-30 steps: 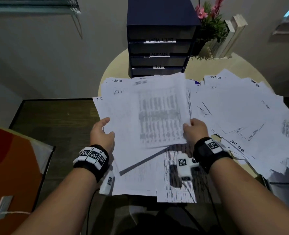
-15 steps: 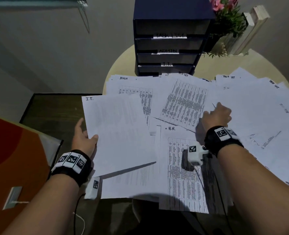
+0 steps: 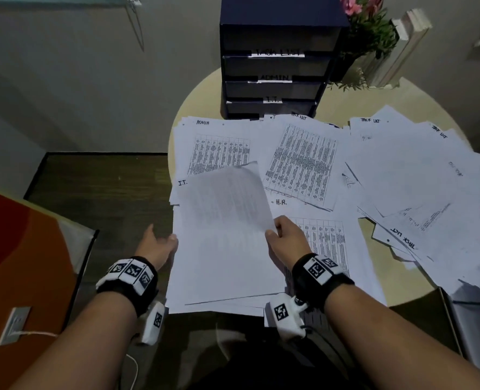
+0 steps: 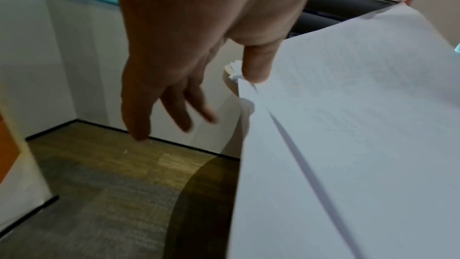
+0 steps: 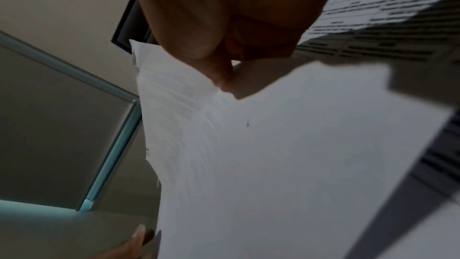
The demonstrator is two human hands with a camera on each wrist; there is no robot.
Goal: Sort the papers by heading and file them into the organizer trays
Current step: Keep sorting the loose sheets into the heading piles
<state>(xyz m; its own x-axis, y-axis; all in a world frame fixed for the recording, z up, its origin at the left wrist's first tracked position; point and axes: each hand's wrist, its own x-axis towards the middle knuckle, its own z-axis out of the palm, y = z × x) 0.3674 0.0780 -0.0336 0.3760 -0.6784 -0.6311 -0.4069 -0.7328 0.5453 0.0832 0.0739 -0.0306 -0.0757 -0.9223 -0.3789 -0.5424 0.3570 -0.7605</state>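
The right hand (image 3: 285,239) pinches the right edge of a lifted sheet (image 3: 227,209) between thumb and curled fingers (image 5: 214,60); the sheet's far end is raised and curls upward, its print faint and blurred. The left hand (image 3: 157,244) is at the sheet's left edge: the thumb (image 4: 256,62) lies against the paper's edge, while the other fingers (image 4: 174,105) hang straight and relaxed, apart from the paper, over the floor. Whether the thumb presses the sheet against anything beneath cannot be told.

Under the lifted sheet, between the two hands, lies a pile headed "I.T." (image 3: 183,183). Just right of the right hand's fingers lies a printed page headed "H.R." (image 3: 324,237). Beyond the fingertips of both hands lie a page headed "ADMIN" (image 3: 219,144) and a tilted table page (image 3: 300,161). Well to the right of the right hand spreads a loose fan of papers (image 3: 419,175), several headed "TASK LIST".

Farther beyond the fingers stands the dark organizer (image 3: 278,60), its trays labelled TASK LIST, ADMIN and I.T. from the top. All papers rest on a round table (image 3: 396,97); a potted plant (image 3: 368,29) stands just right of the organizer.
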